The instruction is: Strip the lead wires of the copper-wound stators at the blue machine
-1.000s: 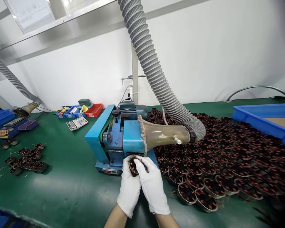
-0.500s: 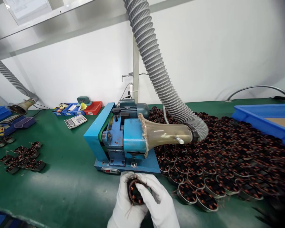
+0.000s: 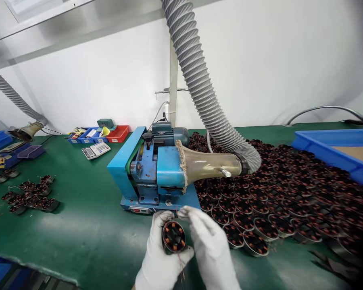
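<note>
Both hands wear white gloves. My left hand (image 3: pixel 161 259) is wrapped round a motor stator (image 3: pixel 174 237), a round metal ring with copper windings and a black centre, facing up toward the camera. Thin wires hang from its lower side and stick up at its top. My right hand (image 3: pixel 210 241) is just right of the stator, its thumb and forefinger pinched at the thin wires above the ring. Directly behind the hands stands a blue belt machine (image 3: pixel 148 169) with a translucent suction funnel (image 3: pixel 211 164).
Many similar stators (image 3: pixel 278 193) cover the bench at the right, beside a blue tray (image 3: pixel 320 151). A smaller group (image 3: pixel 33 195) sits at the left. A calculator (image 3: pixel 96 150) and red bin (image 3: pixel 118 134) stand behind. A grey hose (image 3: pixel 196 76) hangs down to the funnel.
My right hand has moved from the stator's face to the wires above it. The stator's face now shows fully in my left hand. The view has shifted slightly.
</note>
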The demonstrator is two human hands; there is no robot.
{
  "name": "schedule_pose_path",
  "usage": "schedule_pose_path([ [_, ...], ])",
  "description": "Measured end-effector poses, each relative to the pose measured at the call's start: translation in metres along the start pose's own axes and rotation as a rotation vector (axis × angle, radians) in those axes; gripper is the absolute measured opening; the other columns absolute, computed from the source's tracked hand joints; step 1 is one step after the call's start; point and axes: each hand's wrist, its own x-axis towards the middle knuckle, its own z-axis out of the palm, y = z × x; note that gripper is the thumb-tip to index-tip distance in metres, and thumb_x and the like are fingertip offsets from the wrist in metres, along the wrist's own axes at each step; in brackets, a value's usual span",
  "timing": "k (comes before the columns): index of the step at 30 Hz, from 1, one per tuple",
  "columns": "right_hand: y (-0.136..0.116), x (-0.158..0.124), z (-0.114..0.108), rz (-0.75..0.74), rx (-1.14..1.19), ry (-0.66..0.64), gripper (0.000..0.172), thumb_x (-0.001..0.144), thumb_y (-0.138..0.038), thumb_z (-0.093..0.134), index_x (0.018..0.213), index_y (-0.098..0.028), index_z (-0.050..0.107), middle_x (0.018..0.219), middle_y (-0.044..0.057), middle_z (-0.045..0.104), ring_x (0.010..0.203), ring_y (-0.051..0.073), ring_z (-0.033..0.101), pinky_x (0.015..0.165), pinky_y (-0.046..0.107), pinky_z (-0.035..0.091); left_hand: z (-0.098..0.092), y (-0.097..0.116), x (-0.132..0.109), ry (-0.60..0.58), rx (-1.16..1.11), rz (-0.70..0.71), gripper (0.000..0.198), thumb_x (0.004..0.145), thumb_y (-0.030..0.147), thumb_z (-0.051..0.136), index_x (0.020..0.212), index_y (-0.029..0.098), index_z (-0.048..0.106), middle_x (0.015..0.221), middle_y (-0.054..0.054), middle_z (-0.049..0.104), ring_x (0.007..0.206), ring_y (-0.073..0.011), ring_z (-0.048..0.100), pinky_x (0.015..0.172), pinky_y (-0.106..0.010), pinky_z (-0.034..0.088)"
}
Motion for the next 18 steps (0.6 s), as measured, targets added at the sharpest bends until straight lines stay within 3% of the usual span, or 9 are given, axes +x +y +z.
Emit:
schedule_pose_path([
  [3,0.016,-0.003,0.005,-0.129,-0.361,-0.1,0.022,0.069,-0.034,0.071,0.087,-0.022,0.074,0.097,0.008,0.071,0.091,0.025,0.065,0.085,0.035,0.052,0.009,-0.002,0.016,0.061,-0.065,-0.112,0.043,0.064,0.016,0.066,0.106,0.02,0.056,0.109,-0.008,0.065,0.102,-0.0223,0.062,0.091,-0.032,0.048],
  [6,0.025,0.006,0.011,-0.179,-0.516,-0.049,0.025,0.074,-0.035,0.064,0.093,-0.021,0.072,0.101,0.01,0.07,0.095,0.026,0.064,0.088,0.04,0.05,0.019,-0.006,0.032,0.115,-0.067,-0.173,0.041,0.067,0.016,0.063,0.107,0.019,0.055,0.108,-0.009,0.067,0.099,-0.0215,0.063,0.089,-0.032,0.049],
  [12,0.021,0.032,0.016,-0.227,-0.541,-0.03,0.021,0.079,-0.033,0.058,0.087,-0.02,0.072,0.092,0.009,0.07,0.088,0.025,0.065,0.083,0.04,0.051,0.032,-0.004,0.054,0.093,-0.185,-0.107,0.037,0.064,0.009,0.062,0.099,0.019,0.055,0.106,-0.008,0.068,0.097,-0.0197,0.064,0.089,-0.031,0.048],
  [18,0.02,0.034,0.016,-0.228,-0.565,-0.044,0.021,0.079,-0.032,0.057,0.087,-0.019,0.072,0.089,0.009,0.071,0.084,0.024,0.065,0.08,0.038,0.051,0.033,0.0,0.057,0.113,-0.191,-0.091,0.035,0.064,0.008,0.063,0.096,0.019,0.056,0.104,-0.007,0.067,0.096,-0.019,0.063,0.089,-0.031,0.047],
])
